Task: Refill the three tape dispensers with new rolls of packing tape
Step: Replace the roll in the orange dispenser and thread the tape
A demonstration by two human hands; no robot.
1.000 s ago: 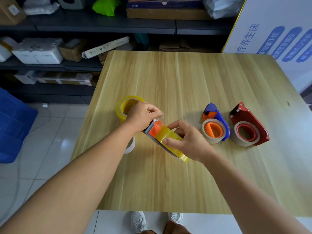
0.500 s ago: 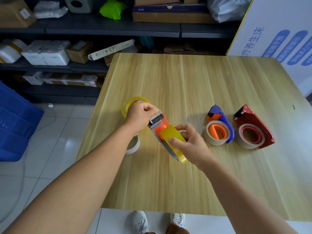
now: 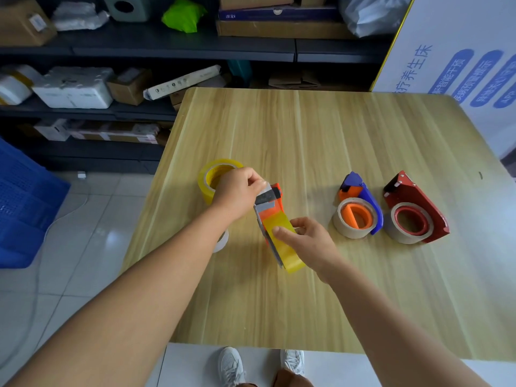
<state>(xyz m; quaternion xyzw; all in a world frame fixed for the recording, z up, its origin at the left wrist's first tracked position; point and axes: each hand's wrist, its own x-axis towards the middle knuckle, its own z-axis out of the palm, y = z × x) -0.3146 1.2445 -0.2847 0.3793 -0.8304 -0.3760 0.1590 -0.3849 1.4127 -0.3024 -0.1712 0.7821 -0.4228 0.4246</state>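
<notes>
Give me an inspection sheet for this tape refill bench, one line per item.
Surface: wooden table, bare at the far end.
Job's things: orange dispenser loaded with a yellow roll, held above the table; spare yellow roll at left; blue dispenser and red dispenser at right, each holding a bare core.
Clutter: a white ring, partly hidden under the left forearm.
Hands: left hand pinches the orange dispenser's top end; right hand grips the loaded roll.
Cables: a white cable on the floor at left.
Surroundings: shelves with boxes and foam; blue crate; printed board.
</notes>
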